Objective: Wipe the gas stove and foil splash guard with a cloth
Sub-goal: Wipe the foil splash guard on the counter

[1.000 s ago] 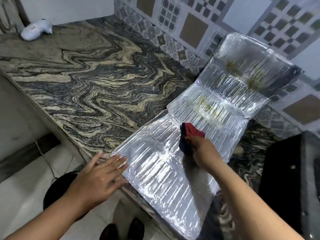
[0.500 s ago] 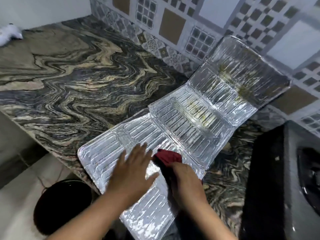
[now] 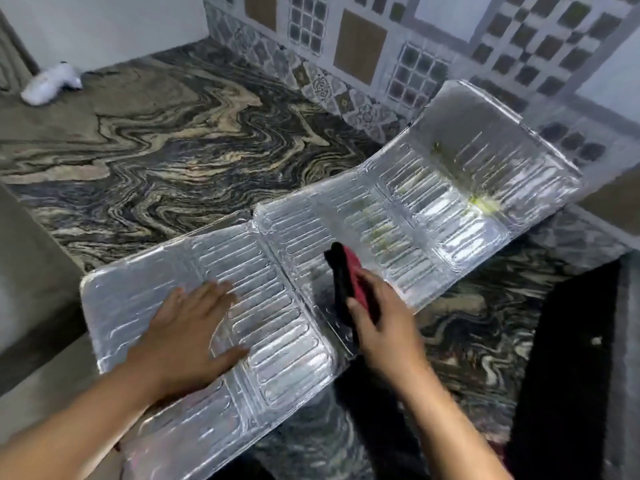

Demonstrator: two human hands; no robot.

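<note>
The silver foil splash guard (image 3: 433, 209) lies unfolded across the marble counter, its near end overhanging the counter's front edge and its far panel tilted up against the tiled wall. Yellow-green stains mark the middle and far panels. My left hand (image 3: 194, 330) presses flat on the near panel, fingers spread. My right hand (image 3: 384, 320) grips a red and black cloth (image 3: 343, 271) that touches the foil at the fold between the near and middle panels. The black gas stove (image 3: 581, 375) fills the lower right, only partly in view.
The swirled marble counter (image 3: 166, 161) stretches to the left and back. A white object (image 3: 48, 86) lies at its far left corner. Patterned wall tiles (image 3: 360, 46) run behind the guard. The floor shows below the counter's front edge.
The view swung and the guard now lies more across the frame. My left hand slid left on the near panel. My right hand carried the cloth up toward the middle panel.
</note>
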